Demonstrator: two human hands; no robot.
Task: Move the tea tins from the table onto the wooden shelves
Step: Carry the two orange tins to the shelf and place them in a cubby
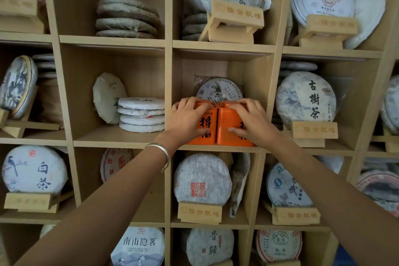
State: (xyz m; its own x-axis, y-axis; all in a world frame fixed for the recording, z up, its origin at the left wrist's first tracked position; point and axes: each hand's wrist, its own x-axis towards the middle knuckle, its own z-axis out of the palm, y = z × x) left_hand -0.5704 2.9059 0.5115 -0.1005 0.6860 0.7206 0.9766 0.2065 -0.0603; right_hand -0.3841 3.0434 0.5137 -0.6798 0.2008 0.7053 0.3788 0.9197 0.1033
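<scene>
Shelving unit (168, 54): pale wood, divided into square compartments, filling the whole view. Contents: paper-wrapped round tea cakes (305, 98), some stacked flat (141, 114), others upright on small wooden display stands (314, 129) with gold lettering. Lighting: soft, even.

light wooden shelves (112, 141) hold two orange tea tins (228, 123) side by side under both hands, a wrapped tea cake (219, 90) just behind the grip
</scene>
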